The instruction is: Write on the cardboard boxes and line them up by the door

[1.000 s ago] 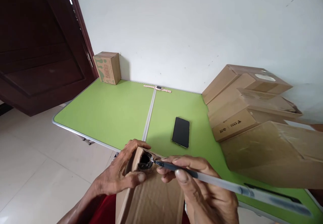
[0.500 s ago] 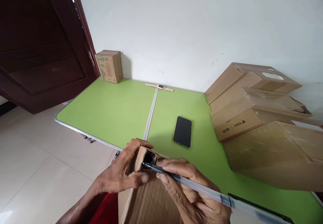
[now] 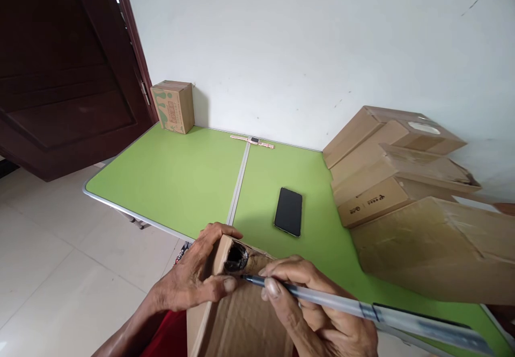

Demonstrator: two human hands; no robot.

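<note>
In my right hand is a pen, its dark tip resting at or just over the top of a cardboard box. Near the box's far left corner is a dark, ragged-edged hole, with the pen tip just below it. My left hand grips that corner, thumb on the top face and fingers over the far side. Whether the tip touches the cardboard I cannot tell.
On the green table lie a phone and a pink-strapped watch. A small box stands at the back left. Several cardboard boxes lean together on the right. A dark door is at left.
The pen tip has come away from the hole's edge, moving right and slightly toward me. My right hand shifted with it. My left hand keeps its hold on the box.
</note>
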